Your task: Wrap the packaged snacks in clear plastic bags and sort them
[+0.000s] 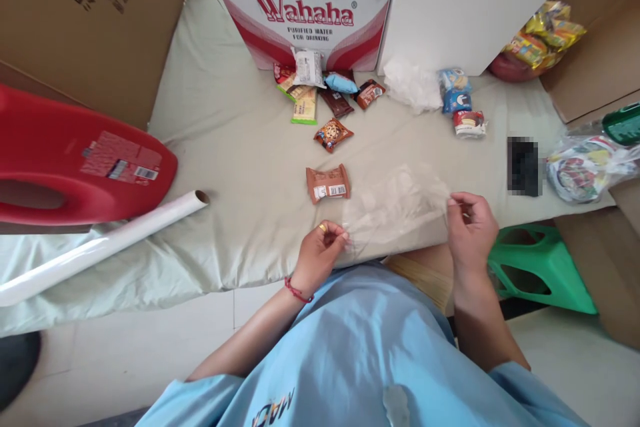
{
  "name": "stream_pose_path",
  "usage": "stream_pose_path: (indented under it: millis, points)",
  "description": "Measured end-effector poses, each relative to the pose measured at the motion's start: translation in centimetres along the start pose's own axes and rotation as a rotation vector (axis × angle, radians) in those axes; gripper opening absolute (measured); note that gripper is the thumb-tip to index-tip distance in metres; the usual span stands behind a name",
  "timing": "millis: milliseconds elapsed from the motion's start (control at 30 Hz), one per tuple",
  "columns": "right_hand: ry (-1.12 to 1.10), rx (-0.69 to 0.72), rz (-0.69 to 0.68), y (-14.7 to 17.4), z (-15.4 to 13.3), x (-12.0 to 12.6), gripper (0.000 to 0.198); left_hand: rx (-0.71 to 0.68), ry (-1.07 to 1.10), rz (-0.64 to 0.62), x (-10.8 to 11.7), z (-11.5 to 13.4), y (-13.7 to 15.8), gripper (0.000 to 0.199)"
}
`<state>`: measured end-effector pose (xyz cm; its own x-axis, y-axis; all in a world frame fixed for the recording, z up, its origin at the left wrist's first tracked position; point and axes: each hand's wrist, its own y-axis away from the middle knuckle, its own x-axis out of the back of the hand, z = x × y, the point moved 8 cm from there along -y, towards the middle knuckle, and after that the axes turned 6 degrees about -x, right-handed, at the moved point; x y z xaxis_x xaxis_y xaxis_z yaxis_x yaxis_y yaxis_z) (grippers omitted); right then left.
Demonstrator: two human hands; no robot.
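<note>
A clear plastic bag (400, 207) is stretched between my two hands just over the table's front edge. My left hand (320, 250) pinches its near left corner, fingers closed. On the opposite side my right hand (470, 227) grips the bag's right edge between thumb and fingers. Just beyond my left hand lies a brown snack packet (329, 183) with a barcode. Behind that sits an orange-brown cookie packet (333, 134). Farther back is a small heap of wrapped snacks, among them a yellow-green packet (304, 108), a blue packet (341, 83) and a white packet (308, 68).
A Wahaha carton (305, 13) stands behind the snacks. Crumpled clear bags (413, 85) and wrapped snacks (456, 100) lie back right. A red jug (85, 160) and a plastic roll (105, 247) occupy the left. A green stool (545, 267) stands below the right edge.
</note>
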<state>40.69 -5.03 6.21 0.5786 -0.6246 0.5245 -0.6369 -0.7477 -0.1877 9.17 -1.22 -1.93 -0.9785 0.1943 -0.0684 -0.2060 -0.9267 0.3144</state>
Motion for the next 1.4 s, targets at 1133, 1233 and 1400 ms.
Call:
stream_pose_path:
  millis: [1133, 1233, 1400]
  points:
    - [-0.552, -0.336, -0.553, 6.0, -0.2, -10.1, 0.043, -0.378, -0.274, -0.131, -6.6, 5.7, -1.4, 0.051]
    - [-0.58, -0.309, -0.573, 6.0, -0.8, -10.0, 0.046, -0.266, -0.179, -0.102, -6.2, 4.1, -2.0, 0.023]
    - [-0.591, -0.348, -0.536, 5.3, -0.7, -9.6, 0.038, 0.126, 0.324, -0.045, -5.6, 0.4, -2.8, 0.033]
